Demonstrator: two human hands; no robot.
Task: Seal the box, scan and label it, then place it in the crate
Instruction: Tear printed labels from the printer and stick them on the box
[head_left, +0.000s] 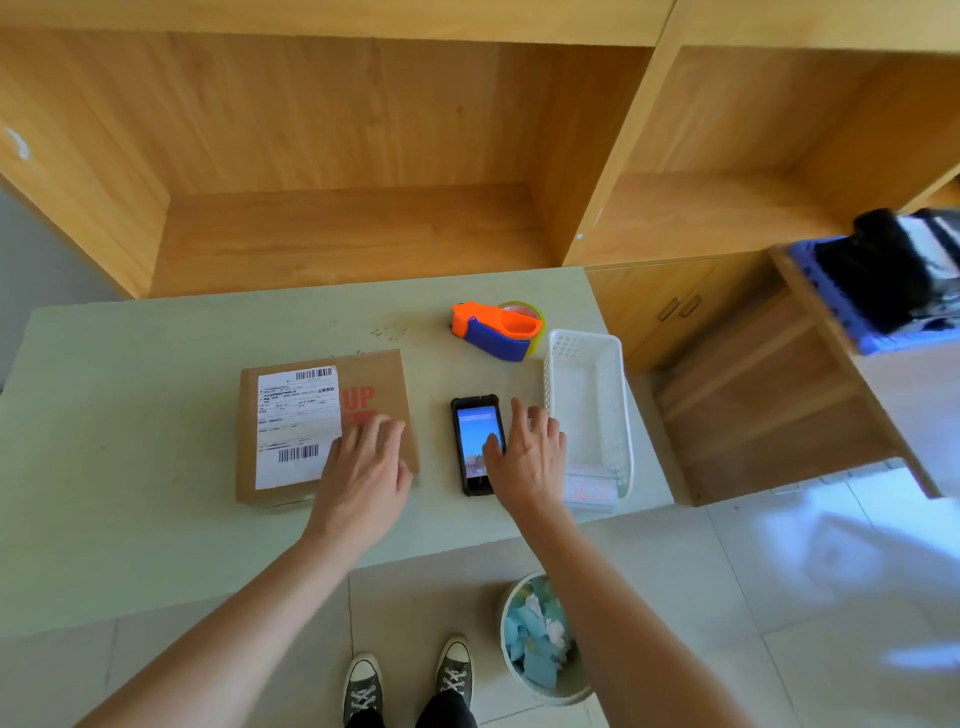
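Observation:
A flat brown cardboard box (374, 384) lies on the pale table (130, 415), with a white shipping label (296, 426) stuck on its left half and red "UP" print beside it. My left hand (363, 467) rests flat on the box's right front part, fingers straight. A black handheld scanner (475, 447) with a lit screen lies to the right of the box. My right hand (524, 457) is spread over the scanner's right edge, thumb touching the screen. An orange and blue tape dispenser (496, 330) sits behind the scanner.
A white slotted basket (592, 384) stands at the table's right edge with label sheets at its front end. A blue crate (883, 306) holding dark items sits on a wooden shelf at the far right. A round bin (540, 639) of paper scraps stands on the floor by my feet.

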